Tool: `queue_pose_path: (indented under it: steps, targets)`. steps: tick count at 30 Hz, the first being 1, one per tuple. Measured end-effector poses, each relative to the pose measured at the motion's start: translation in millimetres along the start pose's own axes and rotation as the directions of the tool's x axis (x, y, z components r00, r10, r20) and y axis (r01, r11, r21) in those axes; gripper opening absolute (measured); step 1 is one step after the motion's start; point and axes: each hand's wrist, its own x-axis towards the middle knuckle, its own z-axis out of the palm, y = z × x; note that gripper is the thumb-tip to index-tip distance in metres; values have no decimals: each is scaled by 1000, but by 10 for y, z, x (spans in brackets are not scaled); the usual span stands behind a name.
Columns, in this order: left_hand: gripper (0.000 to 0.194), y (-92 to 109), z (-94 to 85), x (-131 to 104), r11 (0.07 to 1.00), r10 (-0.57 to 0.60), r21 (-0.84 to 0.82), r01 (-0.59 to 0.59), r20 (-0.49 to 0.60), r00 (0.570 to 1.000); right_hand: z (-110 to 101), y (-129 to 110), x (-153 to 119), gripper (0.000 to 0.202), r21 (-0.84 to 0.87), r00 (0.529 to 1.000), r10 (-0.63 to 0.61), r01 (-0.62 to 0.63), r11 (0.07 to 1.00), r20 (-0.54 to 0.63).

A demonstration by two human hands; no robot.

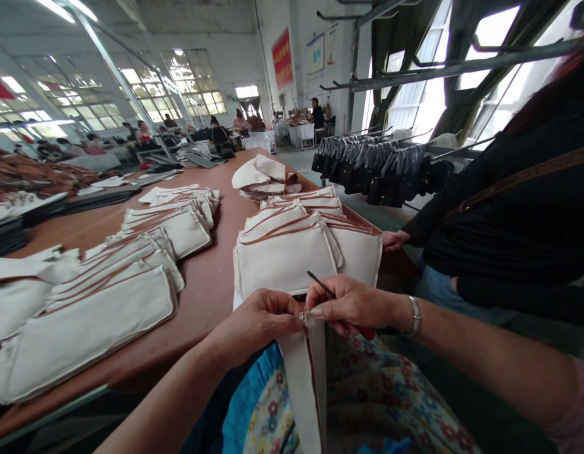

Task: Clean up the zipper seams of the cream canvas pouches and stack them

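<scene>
My left hand (261,325) pinches the top end of a narrow white fabric piece (294,378) with a brown edge, which hangs down over a flowered cloth on my lap. My right hand (344,306) meets it at the same end, fingers closed. A thin dark tool (321,285) with a red handle passes through the right hand, its tip pointing up and left. The fingertips of both hands nearly touch. Just beyond them lies a stack of white pieces with brown trim (282,261).
The brown table (202,284) carries more white pieces (98,328) in rows at left. A person in black (519,221) stands close at right, one hand at the table edge. Dark items (372,170) hang on a rack behind.
</scene>
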Motion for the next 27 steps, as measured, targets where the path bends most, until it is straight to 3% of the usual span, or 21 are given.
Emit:
queue_pose_path:
  steps: [6,12,18,27]
  targets:
    - [14,-1,37,46,999,6,37,-5,-35,999,26,42,49,37,-65,997,-15,10,998,-77]
    - [19,-25,92,81,1000,-30,-2,30,-83,996,48,31,63,11,-96,995,18,-28,995,-96]
    - [23,-76,112,77,998,-23,-53,20,-57,998,68,-9,29,6,-36,991,100,-104,994,-90]
    - [14,-114,130,84,936,58,352,-13,-115,992,36,61,39,11,-99,986,148,-156,983,-81]
